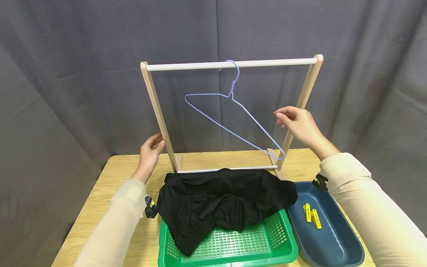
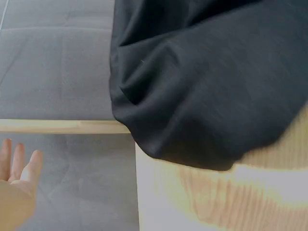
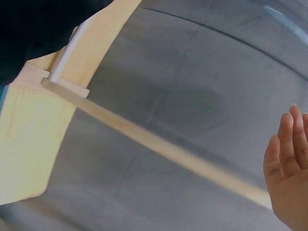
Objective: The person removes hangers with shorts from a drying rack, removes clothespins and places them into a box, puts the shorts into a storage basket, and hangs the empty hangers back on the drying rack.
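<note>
A light purple clothes hanger [image 1: 247, 111] hangs by its hook from the rack's white top bar [image 1: 273, 63], tilted with its right end low. My left hand [image 1: 151, 154] is beside the rack's left wooden post [image 1: 156, 107], its fingers [image 2: 18, 163] extended and holding nothing. On the other side, my right hand [image 1: 300, 124] is raised in front of the right post [image 1: 308, 83], to the right of the hanger, its loosely bent fingers [image 3: 287, 144] empty. A black garment [image 1: 227, 196] lies bunched over the back of the green basket [image 1: 230, 244], close to the rack's lower bar.
A dark blue tray [image 1: 333, 226] stands right of the basket, with yellow clothespins [image 1: 311, 216] in it. The rack's feet stand on the wooden table [image 1: 133, 163]. A grey curtain [image 1: 100, 74] hangs behind it.
</note>
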Motion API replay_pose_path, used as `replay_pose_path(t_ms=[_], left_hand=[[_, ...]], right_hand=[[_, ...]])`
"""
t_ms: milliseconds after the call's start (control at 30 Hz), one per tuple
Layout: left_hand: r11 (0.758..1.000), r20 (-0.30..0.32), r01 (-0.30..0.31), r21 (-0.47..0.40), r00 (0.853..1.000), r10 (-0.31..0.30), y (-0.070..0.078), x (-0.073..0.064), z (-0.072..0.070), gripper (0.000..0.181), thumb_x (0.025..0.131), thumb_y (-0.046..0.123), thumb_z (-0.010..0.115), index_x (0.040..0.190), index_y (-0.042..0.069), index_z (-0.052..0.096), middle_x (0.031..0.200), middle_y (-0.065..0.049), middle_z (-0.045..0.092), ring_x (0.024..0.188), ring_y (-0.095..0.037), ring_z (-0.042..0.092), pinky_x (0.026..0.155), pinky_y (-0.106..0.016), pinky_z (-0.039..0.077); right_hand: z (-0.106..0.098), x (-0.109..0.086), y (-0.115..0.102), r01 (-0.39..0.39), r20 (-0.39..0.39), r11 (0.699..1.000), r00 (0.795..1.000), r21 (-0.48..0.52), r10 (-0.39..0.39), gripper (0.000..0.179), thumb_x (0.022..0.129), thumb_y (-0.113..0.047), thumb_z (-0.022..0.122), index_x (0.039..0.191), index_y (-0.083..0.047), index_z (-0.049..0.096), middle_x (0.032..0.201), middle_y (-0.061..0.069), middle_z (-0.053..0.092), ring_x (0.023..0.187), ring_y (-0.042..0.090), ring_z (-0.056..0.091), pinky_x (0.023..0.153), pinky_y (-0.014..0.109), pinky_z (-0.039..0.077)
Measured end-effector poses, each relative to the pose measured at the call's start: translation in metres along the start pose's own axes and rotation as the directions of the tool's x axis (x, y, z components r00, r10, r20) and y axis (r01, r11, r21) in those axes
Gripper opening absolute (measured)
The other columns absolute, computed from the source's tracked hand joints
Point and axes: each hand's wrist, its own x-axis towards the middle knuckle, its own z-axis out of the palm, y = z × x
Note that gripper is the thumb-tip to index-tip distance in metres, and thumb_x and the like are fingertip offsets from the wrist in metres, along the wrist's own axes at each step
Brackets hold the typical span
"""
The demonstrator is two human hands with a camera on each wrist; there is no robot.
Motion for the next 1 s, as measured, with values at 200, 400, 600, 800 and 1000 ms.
replay_pose_path(t_ms=[200,400,600,800,1000], left_hand=[[0.997,0.013,0.029,0.072,0.999,-0.03,-0.004,-0.011,-0.007,0.042,0.106,0.014,0.048,0.144,-0.004,0.044,0.141,-0.023,0.05,0.13,-0.034,0.048,0.106,-0.046,0.04],[0.965,0.077,0.063,0.256,0.993,-0.085,-0.01,-0.024,-0.011,0.04,0.105,0.018,0.05,0.139,-0.004,0.05,0.137,-0.024,0.053,0.125,-0.038,0.051,0.104,-0.049,0.041],[0.95,0.156,0.137,0.281,0.97,-0.186,-0.015,-0.04,-0.007,0.041,0.105,0.019,0.049,0.138,-0.006,0.051,0.136,-0.027,0.052,0.126,-0.041,0.049,0.1,-0.052,0.044],[0.936,0.244,0.11,0.334,0.949,-0.199,-0.02,-0.049,0.002,0.043,0.104,0.018,0.051,0.136,-0.009,0.052,0.133,-0.028,0.055,0.125,-0.042,0.05,0.103,-0.052,0.041],[0.922,0.278,0.052,0.385,0.945,-0.169,-0.025,-0.055,0.01,0.037,0.101,0.012,0.055,0.131,-0.011,0.056,0.129,-0.027,0.059,0.121,-0.041,0.054,0.101,-0.05,0.043]], right_hand=[[-0.001,-0.012,0.024,-0.016,0.037,0.999,0.999,-0.027,0.017,0.027,0.104,-0.019,0.054,0.119,-0.002,0.068,0.094,0.017,0.071,0.08,0.023,0.065,0.068,0.023,0.046],[0.007,-0.029,0.056,-0.05,0.086,0.995,0.995,-0.084,0.057,0.025,0.103,-0.014,0.053,0.118,0.0,0.067,0.097,0.019,0.07,0.086,0.034,0.067,0.07,0.035,0.051],[0.025,-0.046,0.081,-0.06,0.106,0.992,0.992,-0.107,0.071,0.02,0.1,-0.01,0.058,0.112,0.003,0.068,0.095,0.019,0.071,0.082,0.033,0.067,0.069,0.036,0.051],[0.045,-0.061,0.098,-0.032,0.136,0.993,0.99,-0.116,0.047,0.018,0.099,-0.007,0.059,0.105,0.005,0.069,0.086,0.016,0.071,0.073,0.027,0.066,0.061,0.032,0.049],[0.066,-0.071,0.106,-0.014,0.202,0.992,0.979,-0.127,0.039,0.018,0.097,-0.009,0.062,0.107,0.003,0.071,0.087,0.012,0.071,0.074,0.022,0.063,0.064,0.033,0.048]])
